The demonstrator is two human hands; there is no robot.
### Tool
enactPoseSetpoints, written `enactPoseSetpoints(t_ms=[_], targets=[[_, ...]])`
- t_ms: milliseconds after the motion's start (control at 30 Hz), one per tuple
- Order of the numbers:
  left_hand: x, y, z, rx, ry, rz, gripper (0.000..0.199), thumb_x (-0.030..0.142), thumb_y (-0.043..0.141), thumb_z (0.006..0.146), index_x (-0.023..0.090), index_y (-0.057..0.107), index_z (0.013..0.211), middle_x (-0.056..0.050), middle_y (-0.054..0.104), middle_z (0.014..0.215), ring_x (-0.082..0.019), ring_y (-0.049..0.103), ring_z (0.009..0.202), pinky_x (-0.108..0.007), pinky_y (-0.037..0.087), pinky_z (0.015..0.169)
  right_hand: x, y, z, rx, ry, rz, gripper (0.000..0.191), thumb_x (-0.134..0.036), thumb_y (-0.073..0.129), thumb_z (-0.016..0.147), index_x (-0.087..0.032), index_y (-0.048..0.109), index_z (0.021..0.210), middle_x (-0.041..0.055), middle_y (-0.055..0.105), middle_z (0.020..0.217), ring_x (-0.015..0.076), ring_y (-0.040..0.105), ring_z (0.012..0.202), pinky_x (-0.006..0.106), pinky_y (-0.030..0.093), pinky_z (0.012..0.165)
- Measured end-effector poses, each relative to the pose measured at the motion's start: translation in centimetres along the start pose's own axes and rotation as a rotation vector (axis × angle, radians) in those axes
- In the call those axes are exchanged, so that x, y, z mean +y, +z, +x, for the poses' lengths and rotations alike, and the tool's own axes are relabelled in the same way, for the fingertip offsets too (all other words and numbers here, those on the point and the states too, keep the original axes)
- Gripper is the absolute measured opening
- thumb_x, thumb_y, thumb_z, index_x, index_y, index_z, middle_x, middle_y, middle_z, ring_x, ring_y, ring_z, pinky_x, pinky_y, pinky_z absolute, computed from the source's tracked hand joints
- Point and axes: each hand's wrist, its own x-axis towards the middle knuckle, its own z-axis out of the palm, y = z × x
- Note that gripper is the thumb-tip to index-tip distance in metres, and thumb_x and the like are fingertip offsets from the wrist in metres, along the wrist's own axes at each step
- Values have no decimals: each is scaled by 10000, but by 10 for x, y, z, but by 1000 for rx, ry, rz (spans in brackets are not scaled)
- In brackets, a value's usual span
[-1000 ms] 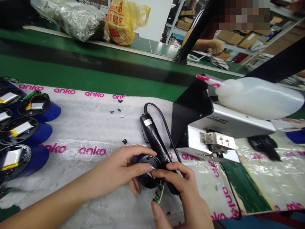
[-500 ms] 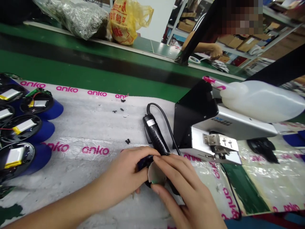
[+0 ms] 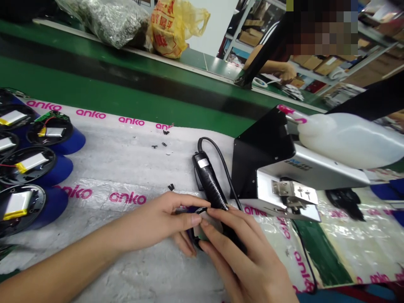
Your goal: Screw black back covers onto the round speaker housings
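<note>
At the lower middle, my left hand [image 3: 160,221] grips a small round housing [image 3: 192,238] with a black rim. A pale disc [image 3: 199,231] shows inside the rim. My right hand [image 3: 246,248] reaches from the right, its fingertips pressed on the disc and rim; fingers cover much of both. Just behind the hands lies a black corded tool [image 3: 210,176], resembling an electric screwdriver, its lower end hidden by my right hand. Several tiny black pieces [image 3: 171,187] are scattered on the white foam sheet [image 3: 126,155].
Several blue round housings [image 3: 61,168] with white battery packs stand at the left. On the right is a silver-and-black machine [image 3: 284,168] beside a translucent bottle [image 3: 353,139]. A yellow plastic bag [image 3: 167,29] sits at the back; a person's hand [image 3: 285,71] shows beyond.
My left thumb has come up over the rim onto the pale disc, and the disc now looks flatter in the housing. My right fingers have shifted over it. The view has moved slightly.
</note>
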Motion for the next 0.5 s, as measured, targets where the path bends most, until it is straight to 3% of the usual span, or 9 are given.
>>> enactPoseSetpoints(t_ms=[100,233,367,500], targets=[[-2,2,1,47,-6,23,474,406,711,883,236,649,1320,-11,780,783,-175,763,629,-269,628,653,-2,-7,2,-89,-7,-13,320,-124,611,919,-147,629,1237,155,555,1242,263,511,1206,437,558,996],[-3,6,0,86,-28,33,437,377,693,902,232,658,1312,-24,799,852,-176,767,641,-267,630,656,-6,-15,6,-149,83,-33,328,-145,567,937,-189,635,1255,149,537,1266,265,533,1192,471,536,1013],[-3,12,-2,170,-6,80,395,363,663,928,252,667,1307,1,801,857,-135,745,605,-219,616,620,-6,-13,6,-36,79,-21,295,-133,577,934,-184,643,1217,82,625,1187,204,571,1116,367,519,1023],[-2,13,-4,124,13,67,376,382,673,928,310,674,1297,24,804,913,-114,747,639,-198,620,648,-5,-8,6,14,92,15,245,-144,601,930,-169,645,1170,34,671,1136,162,588,1087,288,463,1081]])
